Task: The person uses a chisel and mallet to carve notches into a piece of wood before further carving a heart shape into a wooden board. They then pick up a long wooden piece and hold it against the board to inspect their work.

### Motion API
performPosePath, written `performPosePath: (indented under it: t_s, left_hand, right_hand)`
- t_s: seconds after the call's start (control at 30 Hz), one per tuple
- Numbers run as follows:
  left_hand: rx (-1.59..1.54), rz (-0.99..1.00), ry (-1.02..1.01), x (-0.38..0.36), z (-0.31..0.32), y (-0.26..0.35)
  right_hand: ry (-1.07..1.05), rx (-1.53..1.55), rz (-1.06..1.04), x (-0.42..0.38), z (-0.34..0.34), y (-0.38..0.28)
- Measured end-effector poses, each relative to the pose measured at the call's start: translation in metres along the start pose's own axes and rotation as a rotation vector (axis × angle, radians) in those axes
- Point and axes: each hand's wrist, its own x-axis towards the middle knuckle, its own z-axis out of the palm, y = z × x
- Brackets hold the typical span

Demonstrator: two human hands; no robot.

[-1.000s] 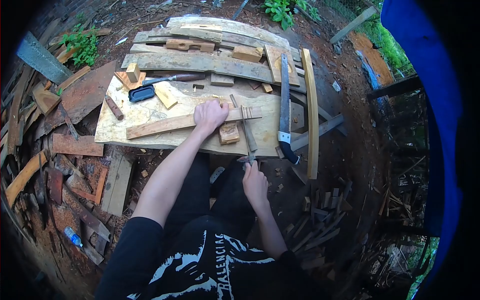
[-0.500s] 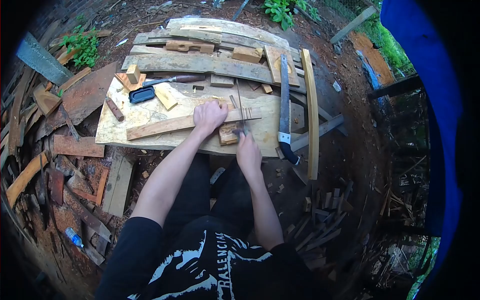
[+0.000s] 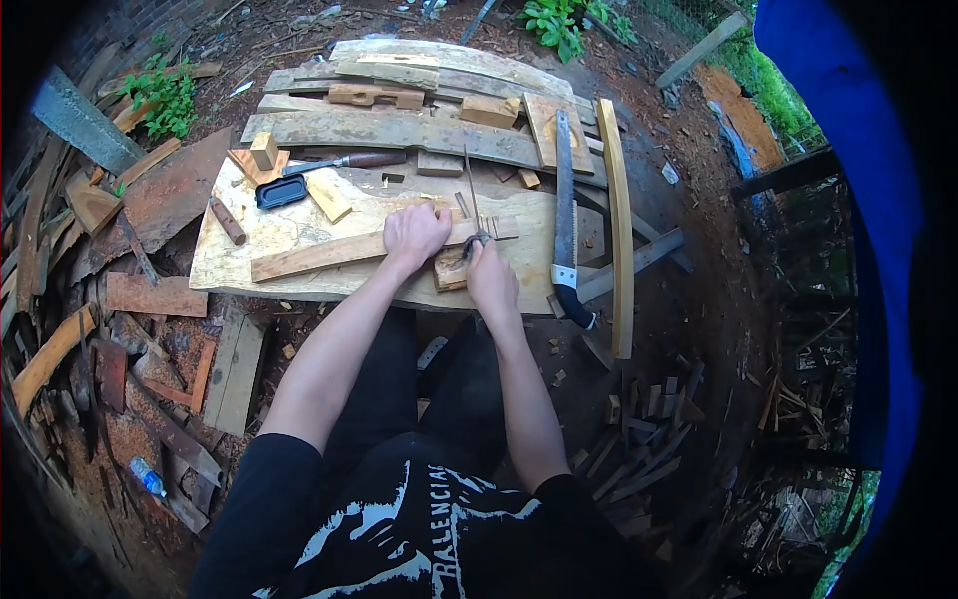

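Note:
A long wooden strip (image 3: 319, 258) lies slantwise across the light slab bench (image 3: 225, 265), with several narrow cuts near its right end. My left hand (image 3: 416, 232) is closed over the strip and presses it down. Just right of it, my right hand (image 3: 491, 283) is wrapped round the dark handle of a thin-bladed saw (image 3: 469, 180). Its blade points away from me and crosses the strip by the cuts. A small wood block (image 3: 451, 270) sits against the strip's near side, partly hidden by my right hand.
A large handsaw (image 3: 566, 210) and a long batten (image 3: 619, 230) lie at the bench's right. A chisel (image 3: 364, 159), a black tray (image 3: 281, 192) and a wood offcut (image 3: 328, 198) rest farther left. Planks (image 3: 399, 130) are behind; scraps (image 3: 160, 292) litter the ground.
My right hand and the saw have shifted forward and slightly left, so the blade reaches farther across the strip. My left hand stays over the wood.

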Motion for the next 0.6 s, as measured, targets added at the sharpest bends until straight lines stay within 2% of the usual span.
performPosePath:
  t_s: [0.17,0.23,0.33,0.6]
  left_hand:
    - [-0.006,-0.014,0.012,0.0,-0.003,0.0]
    - [-0.008,-0.008,0.009,-0.001,-0.001,0.0]
    - [-0.017,-0.013,-0.022,-0.001,-0.004,0.002]
    - [-0.001,-0.014,-0.021,-0.002,-0.006,0.003]
  right_hand:
    - [-0.012,0.006,-0.018,-0.044,-0.004,0.02]
    - [-0.114,-0.055,0.061,-0.081,-0.025,0.021]
    - [-0.153,-0.097,0.102,-0.116,-0.04,0.029]
    - [-0.025,-0.022,-0.004,-0.03,-0.006,0.009]
